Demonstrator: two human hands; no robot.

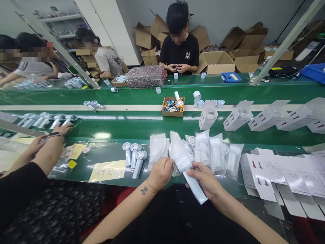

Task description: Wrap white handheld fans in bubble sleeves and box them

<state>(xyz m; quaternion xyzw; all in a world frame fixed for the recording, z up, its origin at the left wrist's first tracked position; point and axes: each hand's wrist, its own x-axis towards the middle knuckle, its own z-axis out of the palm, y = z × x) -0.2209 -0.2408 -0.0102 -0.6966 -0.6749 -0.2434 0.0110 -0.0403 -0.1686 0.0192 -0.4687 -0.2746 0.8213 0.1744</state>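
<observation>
My right hand (203, 176) is closed around a pale blue handheld fan (194, 188), its handle slanting down to the right. The fan's head end sits inside a bubble wrap bag (179, 147). The bag's edge is pinched in the fingers of my left hand (161, 174), which is closed beside the fan. Behind my hands lie several bubble-wrapped fans (202, 150), and to the left another bubble wrap bag (157, 149). Three unwrapped fans (138, 164) rest on the bench, left of my left hand.
Flat white printed boxes (274, 173) are stacked at the right; opened upright boxes (237, 117) stand on the green belt (122, 130). A small carton of parts (173, 112) sits mid-belt. A co-worker's hands (54, 135) reach toward fans at left. Another person (179, 44) works opposite.
</observation>
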